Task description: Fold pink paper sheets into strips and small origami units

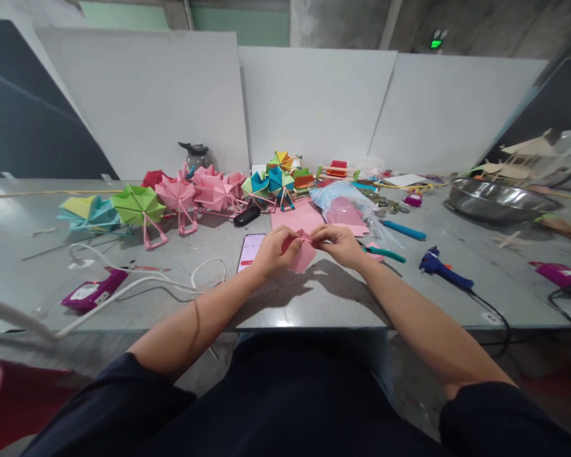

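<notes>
A small folded piece of pink paper (pixel 303 256) is held above the table between my two hands. My left hand (pixel 278 251) is closed on its left side, thumb and fingers pinching it. On the upper right edge, the fingertips of my right hand (pixel 337 244) pinch the same paper. Flat pink sheets (pixel 297 216) lie just behind my hands. A lit phone (pixel 250 246) rests beside my left hand, partly covered by it. Teal-handled pliers (pixel 385 254) lie to the right of my right hand.
Folded paper umbrellas (pixel 178 195) line the back left. A plastic bag (pixel 345 202), a blue tool (pixel 404 230), a blue glue gun (pixel 445 269) and a metal bowl (pixel 499 202) are at right. A purple device (pixel 94 291) and white cables (pixel 147 279) lie left.
</notes>
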The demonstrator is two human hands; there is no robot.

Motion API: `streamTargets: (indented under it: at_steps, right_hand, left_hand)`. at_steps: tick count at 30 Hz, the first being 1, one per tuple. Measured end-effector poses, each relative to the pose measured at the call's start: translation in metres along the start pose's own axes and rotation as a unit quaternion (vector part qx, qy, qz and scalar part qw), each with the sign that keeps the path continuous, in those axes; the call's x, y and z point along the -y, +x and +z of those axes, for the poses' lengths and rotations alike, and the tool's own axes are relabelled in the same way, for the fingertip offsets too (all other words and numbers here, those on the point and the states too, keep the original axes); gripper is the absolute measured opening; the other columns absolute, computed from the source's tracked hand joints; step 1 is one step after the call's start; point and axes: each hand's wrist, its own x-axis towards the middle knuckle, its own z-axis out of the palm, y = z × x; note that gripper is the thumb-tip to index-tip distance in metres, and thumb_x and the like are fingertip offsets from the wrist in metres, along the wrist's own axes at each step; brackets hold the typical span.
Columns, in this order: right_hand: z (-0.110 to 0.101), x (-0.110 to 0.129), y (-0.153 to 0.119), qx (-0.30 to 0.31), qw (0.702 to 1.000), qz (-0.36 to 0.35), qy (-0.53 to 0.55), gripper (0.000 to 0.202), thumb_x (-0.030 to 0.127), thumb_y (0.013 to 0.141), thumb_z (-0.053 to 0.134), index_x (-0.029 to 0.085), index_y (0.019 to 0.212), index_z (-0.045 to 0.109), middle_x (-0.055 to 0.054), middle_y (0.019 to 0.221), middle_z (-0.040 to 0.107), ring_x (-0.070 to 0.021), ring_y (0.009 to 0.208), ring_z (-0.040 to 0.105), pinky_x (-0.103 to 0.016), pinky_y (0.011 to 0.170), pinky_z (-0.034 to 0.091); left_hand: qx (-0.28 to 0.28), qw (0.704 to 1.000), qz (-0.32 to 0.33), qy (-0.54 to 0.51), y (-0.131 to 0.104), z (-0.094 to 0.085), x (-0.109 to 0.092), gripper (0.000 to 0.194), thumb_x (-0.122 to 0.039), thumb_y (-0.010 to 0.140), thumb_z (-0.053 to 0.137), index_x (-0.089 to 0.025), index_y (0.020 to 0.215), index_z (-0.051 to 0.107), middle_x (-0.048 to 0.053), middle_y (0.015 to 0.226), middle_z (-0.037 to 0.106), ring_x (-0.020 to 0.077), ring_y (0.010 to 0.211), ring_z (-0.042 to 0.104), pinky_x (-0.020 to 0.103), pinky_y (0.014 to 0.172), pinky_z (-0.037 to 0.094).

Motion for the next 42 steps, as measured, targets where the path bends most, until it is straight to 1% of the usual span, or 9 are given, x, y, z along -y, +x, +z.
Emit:
streamTargets:
  at_steps: [5,11,14,17,22,26,32,38,42]
  right_hand:
    - [0.0010,-0.0001,-0.0004,0.003,1.000,-0.011,-0.024,0.011,0.035,0.086,0.083,0.024,0.085,0.083,-0.006,0.091,0.079,-0.0213,0.084,0.071,-0.036,0.080,0.058]
    - [0.0034,0.0002,-0.0011,0.008,0.999,-0.018,-0.042,0.005,0.026,0.087,0.077,0.024,0.086,0.082,-0.005,0.090,0.078,-0.0201,0.082,0.069,-0.035,0.079,0.057]
    - [0.0042,-0.0008,-0.0013,-0.010,0.998,-0.025,-0.049,0.008,0.029,0.089,0.078,0.024,0.084,0.080,-0.005,0.089,0.078,-0.0206,0.082,0.069,-0.036,0.080,0.057]
    - [0.0051,-0.0030,-0.0019,-0.023,0.998,-0.021,-0.054,0.013,0.035,0.089,0.080,0.024,0.083,0.079,-0.005,0.087,0.077,-0.0212,0.082,0.070,-0.037,0.081,0.057]
    - [0.0055,-0.0045,-0.0024,-0.044,0.998,0.020,-0.030,0.032,0.046,0.084,0.087,0.024,0.106,0.078,-0.004,0.089,0.079,-0.0222,0.083,0.072,-0.038,0.082,0.058]
    - [0.0027,0.0002,-0.0020,-0.026,0.996,0.035,-0.072,0.027,0.049,0.088,0.083,0.022,0.091,0.079,-0.006,0.086,0.079,-0.0219,0.080,0.069,-0.036,0.078,0.056]
    - [0.0034,0.0028,-0.0020,-0.026,0.996,0.020,-0.086,0.026,0.047,0.088,0.081,0.022,0.080,0.076,-0.004,0.078,0.075,-0.0203,0.074,0.064,-0.034,0.074,0.052]
    - [0.0049,0.0000,-0.0018,-0.045,0.994,0.016,-0.098,0.034,0.054,0.089,0.081,0.022,0.078,0.075,-0.003,0.075,0.071,-0.0198,0.072,0.061,-0.034,0.071,0.049]
    - [0.0047,0.0015,-0.0017,-0.030,0.995,-0.005,-0.093,0.036,0.059,0.090,0.080,0.023,0.084,0.079,-0.005,0.082,0.075,-0.0219,0.078,0.064,-0.035,0.075,0.051]
  left_hand:
    - [0.000,1.000,0.031,-0.002,-0.0020,-0.0008,-0.0001,0.014,-0.034,0.099,0.069,-0.021,0.103,0.070,0.008,0.100,0.075,0.0246,0.095,0.071,0.042,0.090,0.057]
    - [0.033,0.996,0.080,0.007,-0.0023,0.0014,0.0020,0.019,-0.033,0.097,0.072,-0.022,0.112,0.075,0.009,0.108,0.074,0.0242,0.099,0.073,0.040,0.090,0.059]
    - [0.011,0.998,0.069,0.007,-0.0027,0.0044,0.0016,0.016,-0.033,0.098,0.073,-0.021,0.108,0.078,0.010,0.109,0.076,0.0245,0.101,0.074,0.041,0.093,0.061]
    - [-0.011,0.998,0.063,-0.006,-0.0026,0.0070,0.0005,0.014,-0.031,0.100,0.071,-0.020,0.101,0.079,0.010,0.104,0.078,0.0232,0.097,0.075,0.039,0.090,0.061]
    - [-0.021,0.997,0.065,-0.027,-0.0015,0.0062,-0.0015,0.021,-0.034,0.103,0.069,-0.021,0.090,0.079,0.009,0.093,0.076,0.0201,0.085,0.073,0.036,0.080,0.060]
    - [-0.027,0.999,0.032,-0.022,-0.0008,0.0046,-0.0015,0.022,-0.038,0.102,0.072,-0.021,0.089,0.078,0.007,0.091,0.075,0.0191,0.081,0.071,0.035,0.078,0.058]
    - [-0.023,0.999,0.039,-0.024,0.0000,0.0056,-0.0009,0.023,-0.036,0.102,0.071,-0.020,0.087,0.076,0.006,0.088,0.075,0.0179,0.078,0.068,0.033,0.074,0.054]
    - [-0.011,1.000,0.007,0.003,-0.0009,0.0052,-0.0029,0.016,-0.031,0.100,0.070,-0.019,0.091,0.074,0.006,0.087,0.076,0.0177,0.075,0.065,0.032,0.072,0.052]
    - [0.009,1.000,-0.008,0.002,-0.0020,0.0054,-0.0015,0.011,-0.026,0.101,0.068,-0.019,0.099,0.076,0.007,0.093,0.078,0.0185,0.080,0.069,0.033,0.075,0.053]
